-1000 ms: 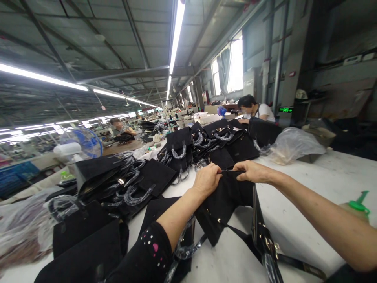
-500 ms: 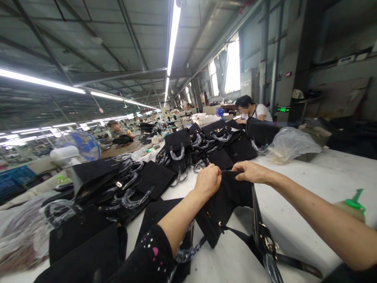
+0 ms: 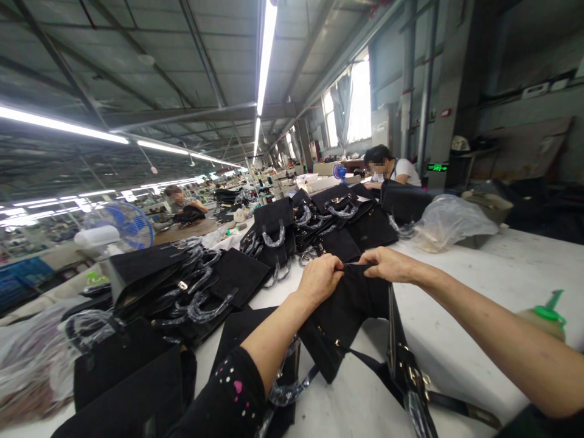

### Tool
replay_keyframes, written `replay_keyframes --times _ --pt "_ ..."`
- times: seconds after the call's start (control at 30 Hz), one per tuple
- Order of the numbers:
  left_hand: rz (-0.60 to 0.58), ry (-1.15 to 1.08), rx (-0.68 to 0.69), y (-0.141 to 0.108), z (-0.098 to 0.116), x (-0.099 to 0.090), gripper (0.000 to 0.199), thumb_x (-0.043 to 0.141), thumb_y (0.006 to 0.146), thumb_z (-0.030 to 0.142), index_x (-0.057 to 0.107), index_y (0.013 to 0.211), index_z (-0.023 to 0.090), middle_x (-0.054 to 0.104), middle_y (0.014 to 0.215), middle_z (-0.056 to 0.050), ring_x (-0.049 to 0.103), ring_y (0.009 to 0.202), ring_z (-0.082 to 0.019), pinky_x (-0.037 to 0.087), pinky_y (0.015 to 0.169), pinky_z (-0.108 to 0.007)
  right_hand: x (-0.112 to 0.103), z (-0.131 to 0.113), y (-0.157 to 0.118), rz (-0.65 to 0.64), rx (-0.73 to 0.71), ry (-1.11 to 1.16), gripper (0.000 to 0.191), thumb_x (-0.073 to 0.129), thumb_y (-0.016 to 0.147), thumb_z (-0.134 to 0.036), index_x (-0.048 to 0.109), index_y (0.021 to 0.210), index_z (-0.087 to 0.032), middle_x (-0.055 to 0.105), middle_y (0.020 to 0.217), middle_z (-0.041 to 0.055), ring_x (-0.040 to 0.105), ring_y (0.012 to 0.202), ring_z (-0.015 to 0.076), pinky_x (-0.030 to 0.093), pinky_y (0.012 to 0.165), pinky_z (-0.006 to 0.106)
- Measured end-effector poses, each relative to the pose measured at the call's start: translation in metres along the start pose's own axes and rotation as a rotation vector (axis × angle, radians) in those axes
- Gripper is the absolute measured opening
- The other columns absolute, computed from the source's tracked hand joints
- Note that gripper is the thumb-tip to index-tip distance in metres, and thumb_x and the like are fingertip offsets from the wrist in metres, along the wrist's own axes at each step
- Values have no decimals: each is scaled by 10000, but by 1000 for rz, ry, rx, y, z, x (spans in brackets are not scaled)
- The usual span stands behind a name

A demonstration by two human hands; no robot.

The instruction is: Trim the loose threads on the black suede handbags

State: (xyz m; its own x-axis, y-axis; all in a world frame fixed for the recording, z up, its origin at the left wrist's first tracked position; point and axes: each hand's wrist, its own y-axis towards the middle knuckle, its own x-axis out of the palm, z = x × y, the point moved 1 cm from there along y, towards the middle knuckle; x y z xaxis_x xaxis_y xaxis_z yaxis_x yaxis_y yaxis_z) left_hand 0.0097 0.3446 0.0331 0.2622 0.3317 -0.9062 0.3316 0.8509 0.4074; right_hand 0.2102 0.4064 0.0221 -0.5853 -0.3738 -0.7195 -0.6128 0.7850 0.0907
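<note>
Clear plastic wrap [image 3: 31,359] lies crumpled at the far left; something brownish shows through it, but I cannot tell what. Beside it spreads one heap of black handbags [image 3: 241,274] with film-wrapped handles, overlapping too much for an exact count. Behind them stands one large blue fan [image 3: 134,225], and beyond it is one co-worker [image 3: 194,207]. Toward the middle lies a second heap of bags [image 3: 274,213], equally mixed.

Nearer, the left hand [image 3: 322,277] is closed, its fingertips gripping the upper edge of one black bag [image 3: 344,310]. This bag lies between and below both hands, above the white table [image 3: 515,261]. The right hand [image 3: 385,264] pinches the same edge narrowly, thumb against fingers. Farther right are a second co-worker [image 3: 406,173], one clear plastic bag [image 3: 449,219] with something pale inside, and one green-capped bottle [image 3: 550,314], partly behind the forearm.
</note>
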Motion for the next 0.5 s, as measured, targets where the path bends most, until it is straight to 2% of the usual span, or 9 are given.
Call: replay_keyframes --times 0.5 --pt "19 63 -158 -3 4 0 86 668 807 303 668 838 223 692 885 -11 633 845 -203 482 785 -299 0 -2 0 8 20 -11 201 577 674 -220 693 835 -186 664 744 -23 567 696 148 374 596 234"
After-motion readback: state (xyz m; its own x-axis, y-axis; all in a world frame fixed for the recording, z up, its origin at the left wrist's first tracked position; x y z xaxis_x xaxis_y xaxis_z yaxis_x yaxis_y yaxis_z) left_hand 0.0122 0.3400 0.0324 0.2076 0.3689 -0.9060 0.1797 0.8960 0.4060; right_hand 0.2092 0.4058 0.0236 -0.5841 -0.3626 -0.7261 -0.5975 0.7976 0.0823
